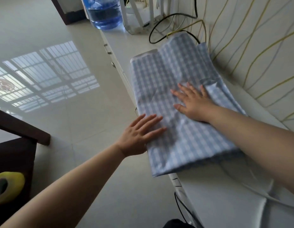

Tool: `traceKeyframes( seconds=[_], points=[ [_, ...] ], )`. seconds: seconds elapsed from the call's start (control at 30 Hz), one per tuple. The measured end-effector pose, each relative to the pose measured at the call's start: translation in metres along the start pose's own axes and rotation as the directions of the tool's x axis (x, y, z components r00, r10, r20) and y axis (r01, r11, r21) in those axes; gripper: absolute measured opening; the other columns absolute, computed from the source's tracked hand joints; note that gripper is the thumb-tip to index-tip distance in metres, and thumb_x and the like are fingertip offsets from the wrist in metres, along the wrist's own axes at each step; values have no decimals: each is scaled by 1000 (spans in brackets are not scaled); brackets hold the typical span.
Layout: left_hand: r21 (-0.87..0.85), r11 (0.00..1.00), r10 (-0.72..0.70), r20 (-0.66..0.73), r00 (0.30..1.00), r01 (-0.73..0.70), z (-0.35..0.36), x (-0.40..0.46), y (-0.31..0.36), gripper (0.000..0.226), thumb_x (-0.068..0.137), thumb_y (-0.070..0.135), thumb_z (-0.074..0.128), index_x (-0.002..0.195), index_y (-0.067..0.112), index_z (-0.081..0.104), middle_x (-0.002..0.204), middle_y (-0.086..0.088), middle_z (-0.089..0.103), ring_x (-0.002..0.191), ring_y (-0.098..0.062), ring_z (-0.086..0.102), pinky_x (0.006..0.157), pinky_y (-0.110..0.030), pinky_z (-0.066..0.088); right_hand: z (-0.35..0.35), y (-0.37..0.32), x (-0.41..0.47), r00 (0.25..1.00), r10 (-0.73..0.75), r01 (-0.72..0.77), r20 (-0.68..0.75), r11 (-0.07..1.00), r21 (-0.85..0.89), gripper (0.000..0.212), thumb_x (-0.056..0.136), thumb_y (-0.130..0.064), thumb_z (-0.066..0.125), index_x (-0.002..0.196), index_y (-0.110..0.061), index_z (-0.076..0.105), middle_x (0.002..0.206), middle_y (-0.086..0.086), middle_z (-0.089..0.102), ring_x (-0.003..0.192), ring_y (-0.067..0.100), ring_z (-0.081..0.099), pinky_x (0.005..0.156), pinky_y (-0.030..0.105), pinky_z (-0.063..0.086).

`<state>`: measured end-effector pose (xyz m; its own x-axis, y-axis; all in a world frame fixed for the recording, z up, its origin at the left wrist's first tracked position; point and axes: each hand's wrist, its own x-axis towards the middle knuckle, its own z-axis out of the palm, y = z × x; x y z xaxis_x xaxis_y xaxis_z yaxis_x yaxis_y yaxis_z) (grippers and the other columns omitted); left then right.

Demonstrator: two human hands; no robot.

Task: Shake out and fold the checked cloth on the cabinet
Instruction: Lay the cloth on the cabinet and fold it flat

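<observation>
On top of a low white cabinet (225,195) set against a wall, a blue-and-white checked cloth (176,89) lies spread along the surface, already doubled into a long rectangle, while a person flattens it with both palms. Left hand (139,134) rests at the cloth's front edge, where the fabric overhangs the cabinet slightly; its fingers (153,119) are straight, a little spread, and grip nothing. Right hand (192,102) presses near the middle of the cloth, fingers likewise extended and fanned, pinching nothing.

The cloth's long axis runs along the cabinet, from the near end by the person toward a blue water bottle (103,14) and a tangle of cables (169,25) at the far end. A plain, paler strip along the wall side looks like a turned-up underside or lining.

Judging by its soft creases and the way it drapes over the edge, the fabric is thin, light and limp; it should slide easily on the smooth surface and will not hold shape unsupported. Best purchase for the next fold would likely be a pinch at the two corners of one short end, lifting them together so the layers stay aligned.
</observation>
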<state>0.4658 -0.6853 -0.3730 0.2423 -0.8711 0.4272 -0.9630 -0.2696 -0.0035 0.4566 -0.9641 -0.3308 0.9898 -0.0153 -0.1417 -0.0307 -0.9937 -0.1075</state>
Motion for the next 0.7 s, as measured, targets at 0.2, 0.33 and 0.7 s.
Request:
traceKeyframes(
  seconds=[0.2,0.33,0.7],
  points=[
    [-277,942,-118,249,961,188,-35,18,10,57,85,32,67,138,20,48,142,-4,50,133,-22,44,112,-38,33,-13,12,-27,989,-92,98,114,994,-43,63,93,-61,24,148,-41,2,160,-11,-4,146,11,-6,117,41,-4],
    [-501,621,-574,233,785,603,-50,37,14,34,78,24,50,104,15,71,103,-7,73,97,-24,67,80,-31,51,-34,29,-48,983,-51,30,175,992,125,57,97,-49,36,149,-30,20,159,-5,9,147,13,6,117,31,5],
    [-664,-109,-910,366,194,740,-53,65,-15,36,90,39,58,97,4,65,91,-13,69,89,-30,65,82,-44,55,-92,86,-105,916,-163,-349,368,133,928,102,61,-87,41,130,-14,54,122,6,66,114,19,61,98,35,46]
  ],
)
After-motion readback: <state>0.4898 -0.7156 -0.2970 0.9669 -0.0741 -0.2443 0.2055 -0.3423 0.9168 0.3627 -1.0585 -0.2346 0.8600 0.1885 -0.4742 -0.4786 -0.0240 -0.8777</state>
